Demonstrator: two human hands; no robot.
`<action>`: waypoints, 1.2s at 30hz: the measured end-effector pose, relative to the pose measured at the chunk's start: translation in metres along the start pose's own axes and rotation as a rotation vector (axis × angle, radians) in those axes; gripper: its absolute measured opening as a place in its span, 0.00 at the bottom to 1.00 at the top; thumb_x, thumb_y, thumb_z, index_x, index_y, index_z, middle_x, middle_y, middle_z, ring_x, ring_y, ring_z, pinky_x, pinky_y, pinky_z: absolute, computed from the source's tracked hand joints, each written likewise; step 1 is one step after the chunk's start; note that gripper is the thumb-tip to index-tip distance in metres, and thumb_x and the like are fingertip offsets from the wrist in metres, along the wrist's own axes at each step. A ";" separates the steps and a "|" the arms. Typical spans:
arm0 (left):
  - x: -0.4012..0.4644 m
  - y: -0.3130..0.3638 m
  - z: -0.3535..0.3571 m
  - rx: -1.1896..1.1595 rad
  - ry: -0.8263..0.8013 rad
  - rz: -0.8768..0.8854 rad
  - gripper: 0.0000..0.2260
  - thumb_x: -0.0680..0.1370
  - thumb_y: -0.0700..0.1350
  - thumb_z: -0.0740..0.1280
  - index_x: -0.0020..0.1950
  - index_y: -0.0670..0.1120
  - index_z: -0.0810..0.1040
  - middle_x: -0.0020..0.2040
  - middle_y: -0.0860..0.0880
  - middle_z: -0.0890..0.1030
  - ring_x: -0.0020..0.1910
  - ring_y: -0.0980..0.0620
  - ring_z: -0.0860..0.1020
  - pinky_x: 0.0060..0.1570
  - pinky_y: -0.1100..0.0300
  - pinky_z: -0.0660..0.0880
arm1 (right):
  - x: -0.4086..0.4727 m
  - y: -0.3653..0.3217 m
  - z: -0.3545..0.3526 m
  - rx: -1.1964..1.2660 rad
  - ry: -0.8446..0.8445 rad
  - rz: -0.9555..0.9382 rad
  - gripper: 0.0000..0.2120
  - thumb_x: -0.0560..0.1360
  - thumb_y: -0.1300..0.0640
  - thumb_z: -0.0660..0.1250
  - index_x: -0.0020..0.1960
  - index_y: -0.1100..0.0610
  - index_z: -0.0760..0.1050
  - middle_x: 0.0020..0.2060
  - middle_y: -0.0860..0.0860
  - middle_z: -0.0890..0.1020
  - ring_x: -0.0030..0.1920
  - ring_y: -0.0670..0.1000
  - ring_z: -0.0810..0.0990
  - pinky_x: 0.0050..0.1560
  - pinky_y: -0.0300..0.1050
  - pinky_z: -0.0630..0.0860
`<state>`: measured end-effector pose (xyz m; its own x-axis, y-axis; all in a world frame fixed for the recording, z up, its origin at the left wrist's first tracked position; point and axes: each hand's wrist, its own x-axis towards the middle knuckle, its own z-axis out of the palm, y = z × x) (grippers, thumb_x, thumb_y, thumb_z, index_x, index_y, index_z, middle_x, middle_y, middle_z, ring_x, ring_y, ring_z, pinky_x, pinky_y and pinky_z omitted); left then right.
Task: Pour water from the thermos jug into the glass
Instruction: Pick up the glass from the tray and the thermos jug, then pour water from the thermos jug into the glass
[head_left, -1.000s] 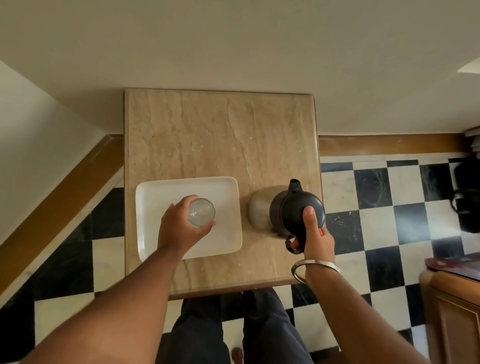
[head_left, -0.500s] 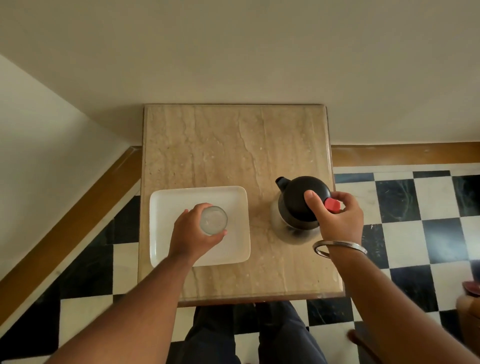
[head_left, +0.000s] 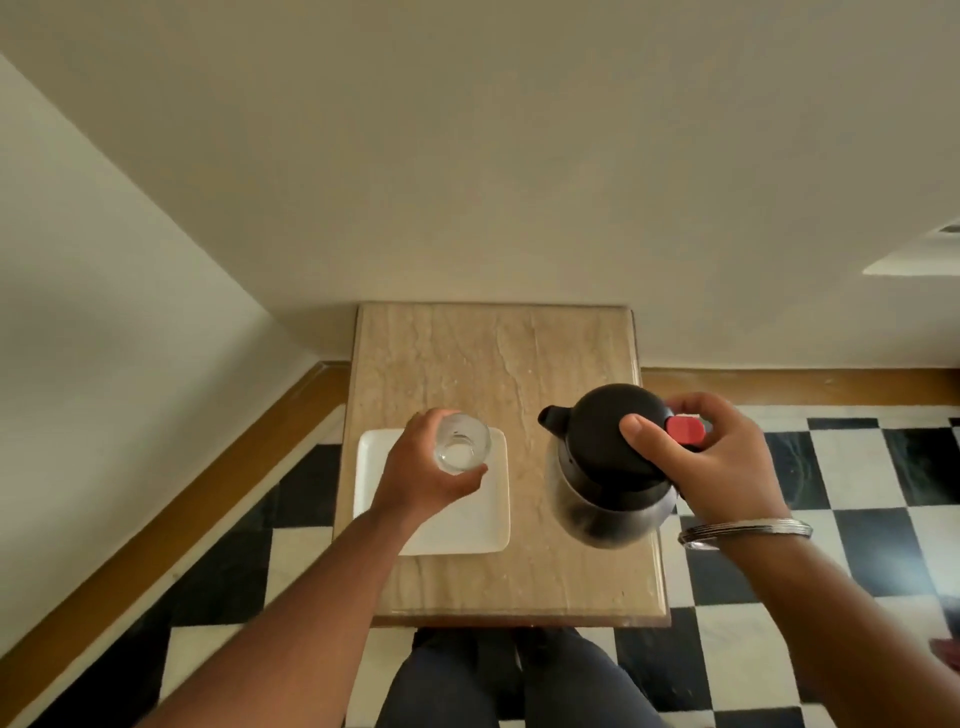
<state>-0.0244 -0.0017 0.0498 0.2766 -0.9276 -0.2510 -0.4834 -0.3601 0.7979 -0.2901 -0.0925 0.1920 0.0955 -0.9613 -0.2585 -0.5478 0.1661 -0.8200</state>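
Since the earlier frame the jug (head_left: 613, 467) has turned, spout toward the glass (head_left: 462, 442), by the table's (head_left: 498, 353) right edge. The right hand (head_left: 711, 467) grasps its handle, thumb on the lid. The left hand (head_left: 426, 473) grasps the glass over the plate (head_left: 467, 525) near the left edge.

Stone, glass, plastic and metal

The table (head_left: 498, 364) top looks like polished veined beige stone; at 9 o'clock a glossy white plate (head_left: 467, 530) bears a clear glass (head_left: 462, 449); at 3 o'clock the thermos jug (head_left: 613, 467) has a matt black plastic lid, red button, shiny metal body.
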 end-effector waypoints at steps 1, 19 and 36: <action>-0.001 0.018 -0.014 0.014 0.004 0.019 0.32 0.62 0.60 0.78 0.61 0.64 0.67 0.57 0.60 0.75 0.54 0.59 0.75 0.49 0.71 0.70 | -0.005 -0.019 -0.010 0.007 0.006 -0.033 0.28 0.58 0.33 0.74 0.49 0.51 0.78 0.38 0.48 0.84 0.36 0.46 0.83 0.33 0.36 0.76; -0.037 0.203 -0.132 -0.019 0.253 0.323 0.33 0.66 0.56 0.80 0.66 0.54 0.71 0.58 0.59 0.78 0.58 0.60 0.76 0.52 0.72 0.69 | -0.021 -0.227 -0.096 -0.188 -0.012 -0.367 0.24 0.57 0.30 0.76 0.41 0.47 0.77 0.40 0.45 0.81 0.40 0.46 0.79 0.34 0.41 0.73; -0.019 0.254 -0.145 -0.122 0.254 0.416 0.32 0.64 0.62 0.77 0.64 0.61 0.70 0.56 0.58 0.79 0.58 0.60 0.76 0.50 0.76 0.68 | -0.005 -0.353 -0.116 -0.735 -0.025 -0.657 0.35 0.47 0.20 0.62 0.43 0.45 0.75 0.41 0.43 0.81 0.42 0.47 0.79 0.36 0.43 0.71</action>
<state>-0.0318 -0.0612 0.3369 0.2817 -0.9313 0.2311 -0.4993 0.0634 0.8641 -0.1938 -0.1722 0.5418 0.5789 -0.8069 0.1175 -0.7587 -0.5858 -0.2848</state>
